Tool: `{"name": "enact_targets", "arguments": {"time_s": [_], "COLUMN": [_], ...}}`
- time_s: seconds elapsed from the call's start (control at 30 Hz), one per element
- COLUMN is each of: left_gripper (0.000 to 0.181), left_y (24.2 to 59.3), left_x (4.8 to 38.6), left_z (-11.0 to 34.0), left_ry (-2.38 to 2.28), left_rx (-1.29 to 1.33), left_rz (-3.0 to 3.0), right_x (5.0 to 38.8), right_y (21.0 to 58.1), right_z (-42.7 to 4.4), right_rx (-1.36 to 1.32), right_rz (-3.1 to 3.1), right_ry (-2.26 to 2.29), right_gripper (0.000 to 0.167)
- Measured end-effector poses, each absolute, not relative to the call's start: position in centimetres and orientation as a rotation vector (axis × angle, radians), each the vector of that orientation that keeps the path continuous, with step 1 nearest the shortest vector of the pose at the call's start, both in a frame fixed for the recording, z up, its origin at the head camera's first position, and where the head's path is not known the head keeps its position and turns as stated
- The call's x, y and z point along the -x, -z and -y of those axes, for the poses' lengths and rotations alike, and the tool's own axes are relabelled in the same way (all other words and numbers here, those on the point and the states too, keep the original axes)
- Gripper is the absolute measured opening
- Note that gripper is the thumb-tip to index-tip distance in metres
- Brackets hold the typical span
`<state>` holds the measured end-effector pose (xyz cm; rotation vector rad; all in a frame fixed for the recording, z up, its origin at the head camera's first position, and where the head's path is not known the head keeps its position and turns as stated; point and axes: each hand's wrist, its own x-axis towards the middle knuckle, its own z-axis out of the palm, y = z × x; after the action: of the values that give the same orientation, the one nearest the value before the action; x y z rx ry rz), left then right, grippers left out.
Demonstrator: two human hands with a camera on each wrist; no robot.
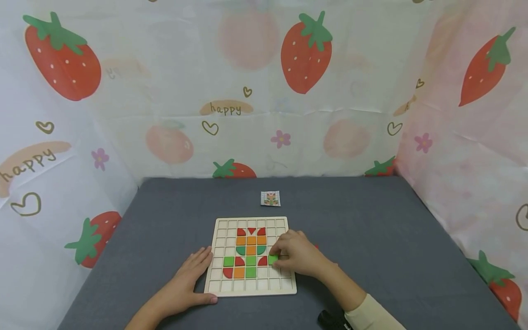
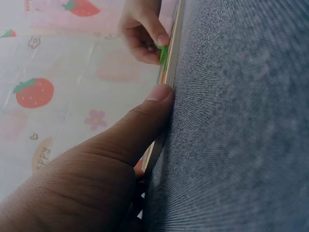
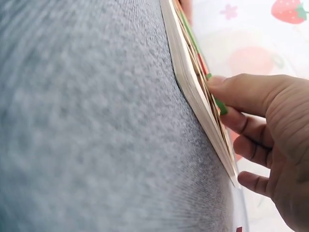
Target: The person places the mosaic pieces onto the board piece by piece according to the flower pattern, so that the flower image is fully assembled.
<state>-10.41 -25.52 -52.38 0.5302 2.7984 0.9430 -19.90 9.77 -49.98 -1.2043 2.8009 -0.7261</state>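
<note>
A pale wooden grid board (image 1: 218, 287) lies on the grey cloth, holding red, orange and green tiles in a flower-like pattern. My right hand (image 1: 303, 254) pinches a light green square tile (image 1: 273, 260) between thumb and fingers over the right part of the grid, beside a red tile (image 1: 262, 261). The same green tile (image 3: 220, 106) shows at the fingertips in the right wrist view. On the other side my left hand (image 1: 185, 279) rests against the board's left edge, fingers extended. Its thumb (image 2: 157, 96) touches the near edge.
A small pattern card (image 1: 270, 199) lies behind the board. Something red (image 1: 316, 246) peeks out behind the right hand, mostly hidden. A black object (image 1: 330, 320) is beside the right sleeve. Strawberry-printed curtains (image 1: 307, 52) stand around the table at the back and sides.
</note>
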Motion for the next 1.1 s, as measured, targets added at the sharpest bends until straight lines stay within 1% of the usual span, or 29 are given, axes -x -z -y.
{"name": "enact_targets", "arguments": {"time_s": [1.1], "left_gripper": [0.122], "left_y": [52.55], "left_x": [10.55], "left_z": [25.39], "left_ry": [-0.955], "left_rx": [-0.512], "left_rz": [-2.787], "right_x": [19.92], "right_y": [50.05], "right_z": [-9.73], "right_rx": [1.212], "right_rz": [-2.797], "right_ry": [0.687], "right_gripper": [0.027]}}
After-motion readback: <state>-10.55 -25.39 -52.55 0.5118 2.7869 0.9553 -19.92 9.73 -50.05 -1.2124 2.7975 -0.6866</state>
